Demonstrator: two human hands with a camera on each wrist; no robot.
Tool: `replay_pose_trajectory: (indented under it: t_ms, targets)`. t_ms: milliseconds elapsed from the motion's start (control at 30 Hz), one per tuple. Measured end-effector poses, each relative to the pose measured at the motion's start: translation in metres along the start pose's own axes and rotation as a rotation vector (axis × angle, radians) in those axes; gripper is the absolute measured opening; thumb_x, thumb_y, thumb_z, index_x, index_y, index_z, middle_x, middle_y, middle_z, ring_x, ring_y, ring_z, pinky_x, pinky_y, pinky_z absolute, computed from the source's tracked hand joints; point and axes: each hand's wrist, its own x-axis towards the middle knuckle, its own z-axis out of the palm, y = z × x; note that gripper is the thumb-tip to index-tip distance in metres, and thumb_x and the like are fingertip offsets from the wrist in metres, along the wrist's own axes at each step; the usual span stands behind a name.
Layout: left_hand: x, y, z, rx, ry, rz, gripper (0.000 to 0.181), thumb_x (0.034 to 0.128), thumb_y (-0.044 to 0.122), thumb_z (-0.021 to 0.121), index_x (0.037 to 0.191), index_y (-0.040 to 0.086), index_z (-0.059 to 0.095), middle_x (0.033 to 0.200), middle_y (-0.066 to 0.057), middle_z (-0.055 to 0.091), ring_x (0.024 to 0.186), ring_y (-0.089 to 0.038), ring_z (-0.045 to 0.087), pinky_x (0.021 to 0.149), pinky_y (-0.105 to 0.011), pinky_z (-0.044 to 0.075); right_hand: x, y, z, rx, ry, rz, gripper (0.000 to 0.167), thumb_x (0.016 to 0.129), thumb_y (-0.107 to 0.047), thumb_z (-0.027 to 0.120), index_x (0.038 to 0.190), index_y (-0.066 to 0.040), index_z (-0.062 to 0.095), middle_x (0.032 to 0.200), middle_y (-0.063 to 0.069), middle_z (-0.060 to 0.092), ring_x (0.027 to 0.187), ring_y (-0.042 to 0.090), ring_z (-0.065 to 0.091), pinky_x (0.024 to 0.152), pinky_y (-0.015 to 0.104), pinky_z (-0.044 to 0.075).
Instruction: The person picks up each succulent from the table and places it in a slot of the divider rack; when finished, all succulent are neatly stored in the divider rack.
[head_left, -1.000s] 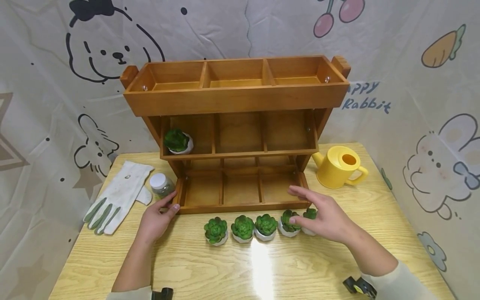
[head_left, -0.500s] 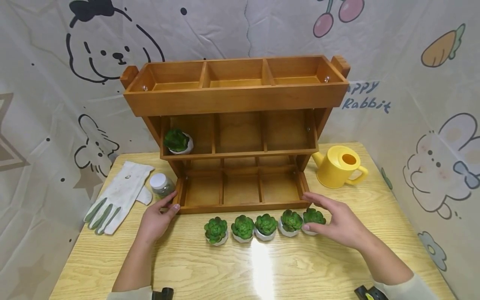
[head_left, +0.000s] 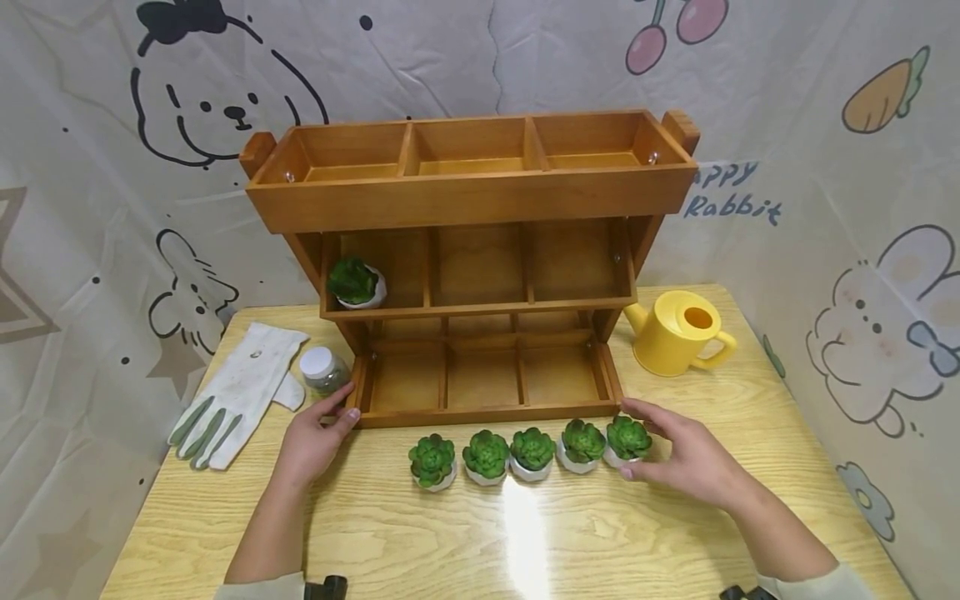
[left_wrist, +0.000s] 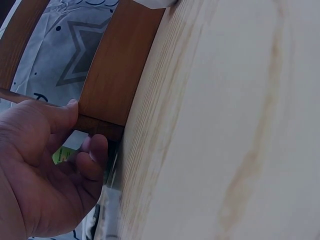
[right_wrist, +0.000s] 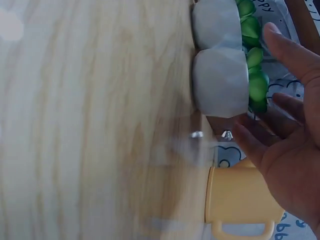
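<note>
A three-tier wooden planter shelf (head_left: 472, 200) stands at the back of the table. My left hand (head_left: 311, 442) grips its lower left corner, thumb on the edge and fingers curled beside it, as the left wrist view shows. Several green succulents in white pots line up before the shelf. My right hand (head_left: 690, 454) is around the right side of the rightmost potted succulent (head_left: 627, 440), thumb and fingers spread apart. In the right wrist view a gap shows between the fingers and its white pot (right_wrist: 220, 82). Another potted succulent (head_left: 356, 283) sits tilted in the middle tier's left compartment.
A yellow watering can (head_left: 678, 333) stands right of the shelf. Left of it are a white-lidded jar (head_left: 322, 367), close to my left hand, and a pair of white and green gloves (head_left: 240, 392). A patterned cloth (head_left: 450, 58) hangs behind.
My right hand has moved right and slightly down, from over the two rightmost succulents to beside the last one. My left hand has stayed at the shelf corner.
</note>
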Motion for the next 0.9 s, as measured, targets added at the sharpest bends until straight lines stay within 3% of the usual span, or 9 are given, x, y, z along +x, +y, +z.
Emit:
replay_pose_trajectory:
  t_ms: [200, 567, 900]
  targets:
    - [0.001, -0.001, 0.000, 0.001, -0.002, 0.000, 0.051, 0.1040, 0.032, 0.066, 0.153, 0.019, 0.055, 0.114, -0.011, 0.064, 0.101, -0.024, 0.061, 0.084, -0.036, 0.048, -0.002, 0.006, 0.002, -0.005, -0.031, 0.034, 0.096, 0.076, -0.040, 0.094, 0.153, -0.005, 0.048, 0.150, 0.017, 0.055, 0.128, 0.045, 0.059, 0.104, 0.053, 0.047]
    - [0.001, -0.004, 0.002, -0.005, -0.001, -0.003, 0.051, 0.1037, 0.030, 0.066, 0.153, 0.019, 0.055, 0.114, -0.012, 0.063, 0.099, -0.025, 0.061, 0.082, -0.034, 0.049, -0.002, 0.013, 0.006, 0.016, -0.051, 0.057, 0.098, 0.075, -0.035, 0.094, 0.155, -0.006, 0.046, 0.145, 0.024, 0.057, 0.122, 0.047, 0.062, 0.102, 0.058, 0.048]
    - [0.000, -0.002, 0.000, 0.001, -0.005, 0.007, 0.052, 0.1043, 0.032, 0.065, 0.154, 0.019, 0.053, 0.115, -0.012, 0.063, 0.102, -0.026, 0.060, 0.084, -0.036, 0.049, 0.000, 0.014, 0.009, 0.002, -0.044, 0.077, 0.087, 0.080, -0.029, 0.092, 0.153, -0.009, 0.048, 0.141, 0.022, 0.060, 0.119, 0.046, 0.064, 0.100, 0.058, 0.050]
